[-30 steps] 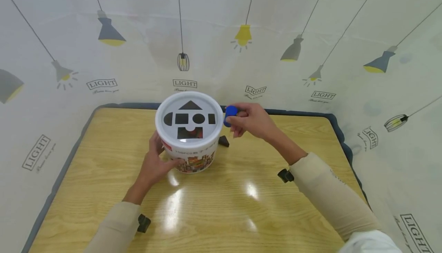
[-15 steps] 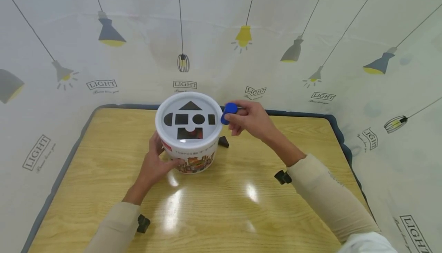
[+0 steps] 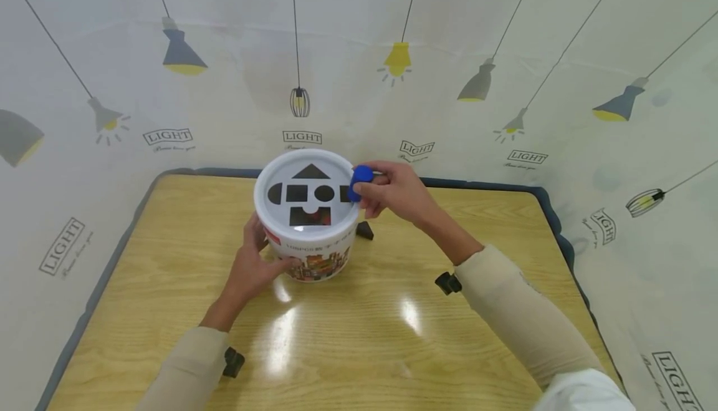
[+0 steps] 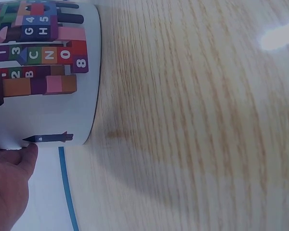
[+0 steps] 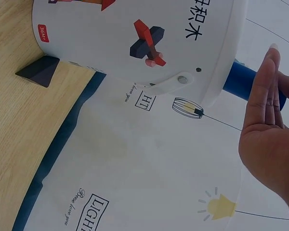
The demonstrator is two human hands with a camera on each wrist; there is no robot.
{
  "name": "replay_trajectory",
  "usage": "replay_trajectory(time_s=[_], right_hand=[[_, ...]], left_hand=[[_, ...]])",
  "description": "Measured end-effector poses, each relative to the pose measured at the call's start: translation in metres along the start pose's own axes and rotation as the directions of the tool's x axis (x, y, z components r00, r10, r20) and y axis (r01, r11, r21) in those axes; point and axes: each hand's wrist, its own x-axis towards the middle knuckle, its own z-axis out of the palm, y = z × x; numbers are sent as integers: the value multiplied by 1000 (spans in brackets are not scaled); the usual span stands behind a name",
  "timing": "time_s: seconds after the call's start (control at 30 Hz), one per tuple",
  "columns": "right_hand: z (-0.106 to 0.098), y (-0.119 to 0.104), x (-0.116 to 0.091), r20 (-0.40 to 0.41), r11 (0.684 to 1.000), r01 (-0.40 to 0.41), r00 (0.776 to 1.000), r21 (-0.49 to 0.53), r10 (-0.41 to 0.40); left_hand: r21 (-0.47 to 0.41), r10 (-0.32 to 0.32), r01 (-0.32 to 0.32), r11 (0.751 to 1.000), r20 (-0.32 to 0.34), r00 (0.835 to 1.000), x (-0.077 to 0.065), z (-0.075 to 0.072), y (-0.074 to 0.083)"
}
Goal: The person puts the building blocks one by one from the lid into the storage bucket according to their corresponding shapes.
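A white bucket (image 3: 307,258) with a printed block picture stands on the table. Its white lid (image 3: 283,219) has cut-out shapes: a triangle, a half-round, a square, a circle and others. My left hand (image 3: 255,267) holds the bucket's lower left side, thumb on the front, other fingers behind and mostly hidden. Between thumb and fingers my right hand (image 3: 398,191) pinches a blue cylinder block (image 3: 360,183), tilted over the lid's right rim and overlapping the small rectangular hole. In the right wrist view the blue cylinder (image 5: 241,81) shows at the lid's edge.
A dark triangular block (image 3: 364,230) lies on the wooden table (image 3: 359,336), just right of the bucket's base. Behind the table's far edge hangs a pale sheet (image 3: 348,105) printed with lamps, and it runs along both sides.
My right hand has moved left with the blue cylinder, from beside the lid to over its right rim. The left hand and the bucket have stayed in place.
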Motion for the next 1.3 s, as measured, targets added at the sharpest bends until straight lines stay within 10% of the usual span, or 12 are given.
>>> replay_trajectory(time_s=[1.3], right_hand=[[33, -1, 24, 57, 1000, -11, 998, 17, 10]], left_hand=[[13, -7, 7, 1000, -3, 1000, -1, 0, 1]])
